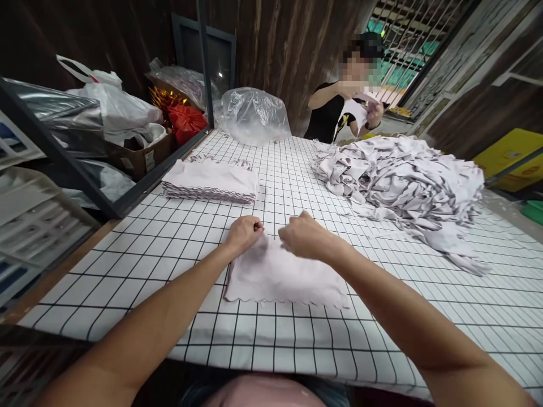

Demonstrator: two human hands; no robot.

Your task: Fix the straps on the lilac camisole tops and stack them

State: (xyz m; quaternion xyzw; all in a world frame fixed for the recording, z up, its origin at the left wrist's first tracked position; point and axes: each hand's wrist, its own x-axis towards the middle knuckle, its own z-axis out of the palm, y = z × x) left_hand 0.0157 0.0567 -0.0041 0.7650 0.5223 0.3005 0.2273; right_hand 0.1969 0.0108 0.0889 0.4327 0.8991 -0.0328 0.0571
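Note:
A pale pink fabric piece (288, 277) with wavy edges lies flat on the checked tablecloth in front of me. At its far left corner, my left hand (245, 235) is closed, thumb and fingers pinched on the fabric's edge. My right hand (306, 236) is closed too, just over the far edge of the same piece; its fingers are slightly blurred, and what they grip is hidden. Beyond my left hand sits a neat stack of similar fabric pieces (212, 180), their scalloped edges lined up.
A large heap of loose pale fabric (407, 181) covers the table's (169, 294) right side. Across from me a person (326, 116) holds up a white piece. A clear plastic bag (254, 116) rests at the back edge. A metal post (204, 62) and bags (114, 104) stand left.

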